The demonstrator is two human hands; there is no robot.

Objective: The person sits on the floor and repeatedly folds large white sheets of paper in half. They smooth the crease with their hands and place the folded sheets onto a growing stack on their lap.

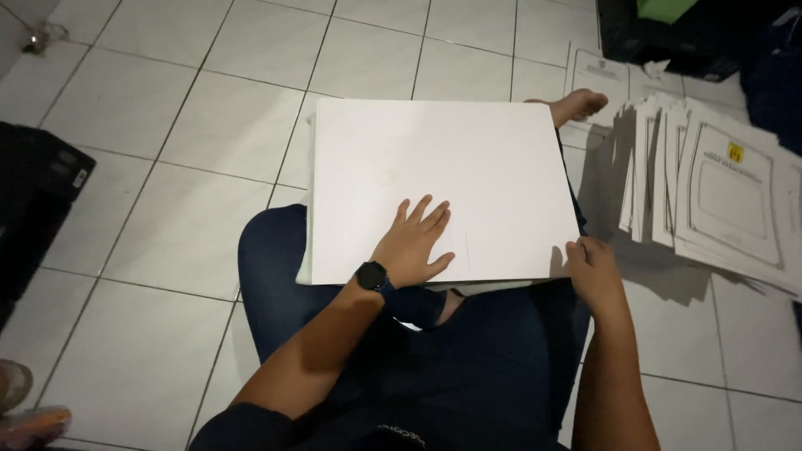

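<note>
A person sits on a white tiled floor with a big stack of white sheets resting across dark-trousered legs in the centre of the frame, a bare foot showing past the stack's upper right corner.

The stack looks poorly supported: it overhangs the lap on the upper and left sides, and lower sheets peek out along its left edge, so a shift of the knees could, in my judgement, tip or fan the whole pile onto the tiles. A second risk lies at the right of the frame, where a fanned pile of printed forms sits close beside the lap; a sliding sheet or a swung elbow could scatter it or mix the two piles.

The left hand, a dark watch on its wrist, lies flat on the top sheet near the lower edge, fingers spread apart, pressing rather than clasping. The right hand sits at the stack's lower right corner, fingers curled at the edge; whether that grip is pinched on a sheet or only touching the corner, I cannot tell.

A black bag lies at the left edge.
</note>
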